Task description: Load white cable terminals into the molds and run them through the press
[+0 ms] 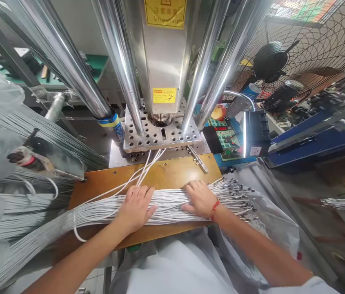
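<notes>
2 open palms, left hand (135, 206) and right hand (201, 199), rest apart on the wire bundle (169, 205) running sideways under both.

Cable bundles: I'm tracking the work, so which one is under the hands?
The bundle lying across the brown board; left hand and right hand lie flat on it. The left pile and right pile lie off it.
</notes>
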{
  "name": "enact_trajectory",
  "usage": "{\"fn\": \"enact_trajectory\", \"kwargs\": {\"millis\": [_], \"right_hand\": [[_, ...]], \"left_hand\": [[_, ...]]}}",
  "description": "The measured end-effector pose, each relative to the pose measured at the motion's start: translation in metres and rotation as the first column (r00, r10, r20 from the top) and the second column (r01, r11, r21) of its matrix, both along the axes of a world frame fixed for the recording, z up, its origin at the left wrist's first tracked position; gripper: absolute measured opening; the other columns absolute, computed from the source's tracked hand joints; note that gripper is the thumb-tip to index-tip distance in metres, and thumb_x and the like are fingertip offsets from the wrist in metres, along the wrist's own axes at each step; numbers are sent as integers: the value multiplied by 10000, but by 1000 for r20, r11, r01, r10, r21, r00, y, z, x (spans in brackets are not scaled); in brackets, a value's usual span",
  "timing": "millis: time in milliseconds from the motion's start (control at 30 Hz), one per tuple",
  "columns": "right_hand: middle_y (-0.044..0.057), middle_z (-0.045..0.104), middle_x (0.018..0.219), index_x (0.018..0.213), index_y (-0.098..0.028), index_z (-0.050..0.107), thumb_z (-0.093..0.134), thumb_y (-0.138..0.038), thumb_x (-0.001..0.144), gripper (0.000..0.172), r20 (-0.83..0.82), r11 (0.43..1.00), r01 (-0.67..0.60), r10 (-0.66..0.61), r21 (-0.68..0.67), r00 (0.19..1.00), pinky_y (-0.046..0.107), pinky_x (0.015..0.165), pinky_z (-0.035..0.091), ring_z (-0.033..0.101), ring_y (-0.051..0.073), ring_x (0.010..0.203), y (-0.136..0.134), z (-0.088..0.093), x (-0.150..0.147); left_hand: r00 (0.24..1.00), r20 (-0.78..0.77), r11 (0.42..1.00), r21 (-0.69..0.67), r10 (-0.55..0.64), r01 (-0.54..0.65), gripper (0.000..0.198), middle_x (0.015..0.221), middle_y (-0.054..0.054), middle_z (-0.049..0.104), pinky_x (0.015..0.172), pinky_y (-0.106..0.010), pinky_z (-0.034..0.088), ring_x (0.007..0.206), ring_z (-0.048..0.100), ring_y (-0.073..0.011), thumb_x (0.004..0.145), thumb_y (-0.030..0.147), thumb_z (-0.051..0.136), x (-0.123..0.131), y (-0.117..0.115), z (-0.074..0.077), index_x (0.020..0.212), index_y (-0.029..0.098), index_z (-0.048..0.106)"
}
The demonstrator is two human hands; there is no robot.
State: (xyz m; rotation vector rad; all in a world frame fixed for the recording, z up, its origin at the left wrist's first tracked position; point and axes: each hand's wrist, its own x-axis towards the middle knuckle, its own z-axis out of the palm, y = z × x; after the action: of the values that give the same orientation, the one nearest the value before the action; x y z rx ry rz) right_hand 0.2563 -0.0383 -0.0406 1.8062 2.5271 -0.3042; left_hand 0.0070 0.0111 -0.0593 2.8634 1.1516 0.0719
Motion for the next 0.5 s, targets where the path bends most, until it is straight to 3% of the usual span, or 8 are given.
{"fn": "enact_trajectory", "kwargs": {"millis": [133,267,400,500], "right_hand": [[86,496,882,1000,-151,505,373,-634,714,576,-73,1000,17,-16,20,997,340,770,283,417,205,844,-1,-3,-11],[67,535,885,973,-174,536,401,-582,743,488,-225,997,26,-43,-79,973,276,737,331,472,167,839,11,-7,2],[54,565,703,752,-168,581,388,-485,793,373,-96,968,173,-192,-184,977,232,587,341,515,142,665,30,-1,18],[28,547,575,607,-171,544,319,-411,829,397,-52,952,201,-218,-229,975,215,515,319,490,115,542,37,13,25]], "left_hand": [[1000,29,1000,-25,-3,3,456,1078,-127,509,974,-452,165,1029,420,-242,821,400,317,-10,0,6,1162,136,464],[995,91,982,-183,-35,51,435,1128,-120,492,933,-360,268,1055,408,-216,826,364,357,9,4,13,1175,119,439],[996,85,916,-400,28,8,276,911,-72,574,808,-307,367,879,499,-186,806,327,403,28,26,20,928,148,575],[994,91,861,-509,53,0,212,795,-44,579,693,-272,392,750,521,-161,793,284,404,33,38,22,776,156,571]]}}
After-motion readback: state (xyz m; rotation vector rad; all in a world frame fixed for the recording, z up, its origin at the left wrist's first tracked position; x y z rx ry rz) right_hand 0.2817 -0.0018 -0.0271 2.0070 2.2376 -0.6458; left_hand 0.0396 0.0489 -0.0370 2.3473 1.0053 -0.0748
